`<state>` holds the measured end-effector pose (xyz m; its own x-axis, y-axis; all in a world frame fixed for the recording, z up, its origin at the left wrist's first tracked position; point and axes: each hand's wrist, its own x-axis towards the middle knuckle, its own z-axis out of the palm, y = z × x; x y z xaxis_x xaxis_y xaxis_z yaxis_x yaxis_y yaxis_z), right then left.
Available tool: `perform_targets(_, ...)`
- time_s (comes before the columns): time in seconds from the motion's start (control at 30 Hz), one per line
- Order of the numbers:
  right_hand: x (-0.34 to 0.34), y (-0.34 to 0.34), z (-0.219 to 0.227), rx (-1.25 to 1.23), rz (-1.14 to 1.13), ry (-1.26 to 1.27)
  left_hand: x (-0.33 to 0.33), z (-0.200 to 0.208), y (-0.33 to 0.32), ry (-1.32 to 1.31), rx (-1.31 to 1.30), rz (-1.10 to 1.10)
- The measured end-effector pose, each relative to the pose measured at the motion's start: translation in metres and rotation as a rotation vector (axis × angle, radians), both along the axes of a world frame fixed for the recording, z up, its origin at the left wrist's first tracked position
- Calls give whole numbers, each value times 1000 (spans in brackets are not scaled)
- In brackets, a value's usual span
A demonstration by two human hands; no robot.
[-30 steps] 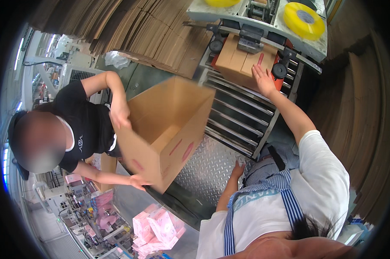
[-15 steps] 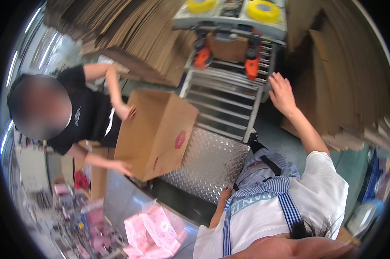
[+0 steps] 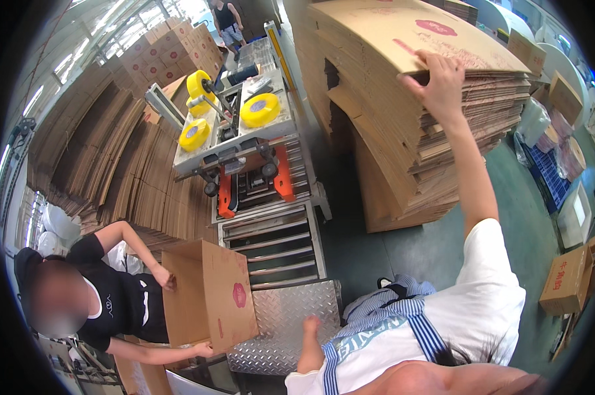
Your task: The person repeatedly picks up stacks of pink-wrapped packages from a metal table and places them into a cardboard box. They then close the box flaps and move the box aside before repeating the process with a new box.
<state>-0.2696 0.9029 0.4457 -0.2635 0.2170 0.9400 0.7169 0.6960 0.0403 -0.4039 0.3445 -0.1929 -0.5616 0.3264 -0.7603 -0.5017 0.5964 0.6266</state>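
- I have my right hand [image 3: 441, 84] at the near edge of the top sheet [image 3: 393, 33], fingers laid over the edge and the thumb spread out to the left; from here I cannot tell whether it pinches the cardboard.
- That sheet lies uppermost on a tall stack of flat cardboard [image 3: 393, 125], ahead of me and right of the roller conveyor [image 3: 274, 255].
- My left hand [image 3: 312, 325] is low by my body, just beside the ridged metal plate [image 3: 271, 316]; I cannot make out whether its fingers are curled or loose, nor whether it touches the plate.
- To my left, a co-worker in a black shirt [image 3: 123, 309] grasps an open carton [image 3: 228, 296] with both hands, its mouth facing that person, close to the plate's left side.
- Beyond the rollers I see the taping machine [image 3: 281, 125], with yellow tape rolls [image 3: 260, 110] on top and orange guides [image 3: 283, 174] below.
- More flat cardboard [image 3: 123, 158] stands left of the machine.
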Motion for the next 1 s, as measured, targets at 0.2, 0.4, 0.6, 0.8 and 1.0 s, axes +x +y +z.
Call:
perform_targets(0.2, 26, -95, -15, 209, 383, 27, 6, 80, 99, 86, 212, 132)
perform_targets(0.4, 79, -108, 11, 537, 1213, 539, -23, 294, 187, 664, 653, 413)
perform_targets(0.6, 19, -94, 8, -41, 1966, 138, 15, 341, 59, 1777, -375, 376)
perform_targets(0.8, -123, -100, -110, -1108, 1574, 141, 136, 374, -5, 1715, -862, 525)
perform_targets(1.0, -143, -286, -250, -270, 1334, -601, 142, 388, -32, 1364, -1161, 407)
